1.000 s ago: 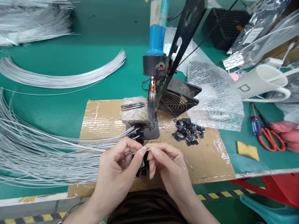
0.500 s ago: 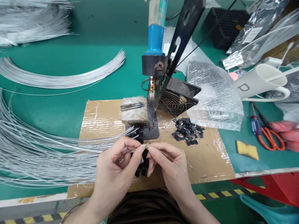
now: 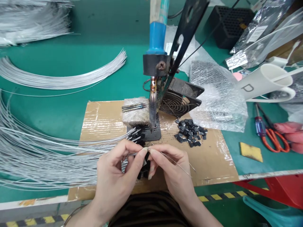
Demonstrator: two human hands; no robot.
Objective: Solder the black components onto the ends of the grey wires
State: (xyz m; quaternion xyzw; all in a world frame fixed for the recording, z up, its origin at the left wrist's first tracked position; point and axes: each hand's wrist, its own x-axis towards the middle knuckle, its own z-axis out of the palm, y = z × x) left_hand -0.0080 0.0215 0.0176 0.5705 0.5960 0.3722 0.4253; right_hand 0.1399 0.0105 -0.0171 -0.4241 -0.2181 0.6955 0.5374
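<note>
Thumb and forefinger of my left hand (image 3: 120,170) are closed on the end of a thin grey wire, just below the soldering iron's tip. Fingertip to fingertip with it, my right hand (image 3: 171,167) pinches fine silvery wire (image 3: 177,163), whose two loose ends stick out past the palm to the right. What lies exactly between the fingertips is too small to make out. Under both hands sit black connector pieces (image 3: 142,174), partly hidden. A blue-handled soldering iron (image 3: 157,37) hangs tip down in a black metal stand (image 3: 181,41).
A bundle of grey wires (image 3: 47,157) fans in from the left; another bundle (image 3: 71,82) lies behind. Small black parts (image 3: 190,132) are piled on the cardboard (image 3: 213,160). A fan (image 3: 176,102), yellow sponge (image 3: 251,152), orange-handled scissors (image 3: 276,142) and white mug (image 3: 258,83) stand rightward.
My left hand has shifted very slightly to the left, its fingertips still meeting those of my right hand. The right hand's grip looks the same.
</note>
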